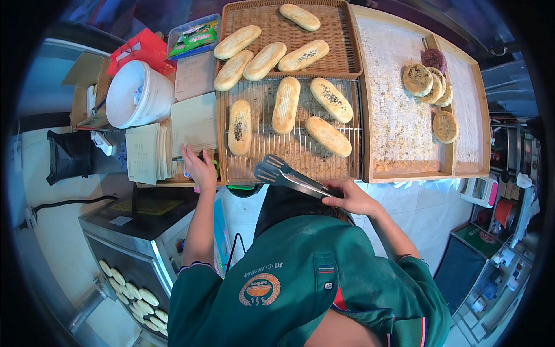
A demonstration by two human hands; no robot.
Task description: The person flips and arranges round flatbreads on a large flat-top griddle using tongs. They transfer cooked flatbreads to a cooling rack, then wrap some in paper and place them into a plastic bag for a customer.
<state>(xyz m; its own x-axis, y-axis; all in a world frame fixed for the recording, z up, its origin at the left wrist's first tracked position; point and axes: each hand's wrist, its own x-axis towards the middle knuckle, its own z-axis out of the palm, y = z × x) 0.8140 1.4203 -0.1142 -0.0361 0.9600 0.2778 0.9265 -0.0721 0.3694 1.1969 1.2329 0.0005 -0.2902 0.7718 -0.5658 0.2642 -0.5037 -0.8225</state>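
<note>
Nearest the camera: a creased green cloth shirt (231, 318). Right hand (351, 198) grasps metal tongs (300, 184) near the handle end, presumably keeping fingers off the loaves (285, 106). These, oblong and golden-crusted, lie spaced on a wire rack (296, 153), probably for airflow. Left hand (200, 169) lies at flat paper bags (194, 122); whether it pinches one cannot be told

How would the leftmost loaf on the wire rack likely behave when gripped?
The leftmost loaf probably keeps its shape: its surface looks browned. Dark specks on top might shed. Being long, it may swing if gripped off-centre.
</note>
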